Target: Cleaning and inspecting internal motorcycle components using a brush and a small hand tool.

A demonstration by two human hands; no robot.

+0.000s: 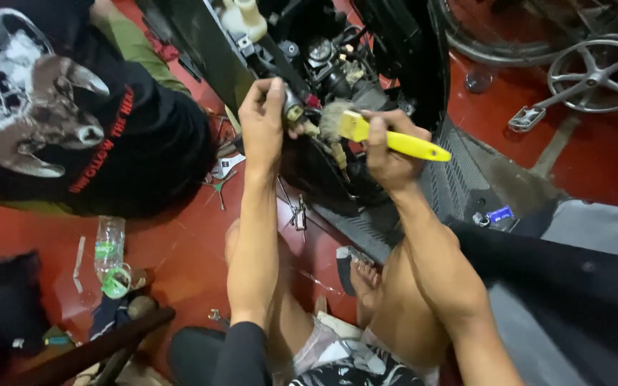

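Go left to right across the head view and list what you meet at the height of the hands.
Another person's black printed shirt → left hand gripping a small engine part → brush bristles → right hand holding the yellow brush handle → metal foot pedal → spoked wheel.

Right hand (388,154) grips yellow brush (388,137) (bristles on engine part (296,111)); left hand (262,125) steadies part.

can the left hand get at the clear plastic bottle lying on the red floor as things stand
Probably not right away: the left hand is closed in a grip on a small engine part, so it would have to let go first. The clear plastic bottle lies unobstructed.
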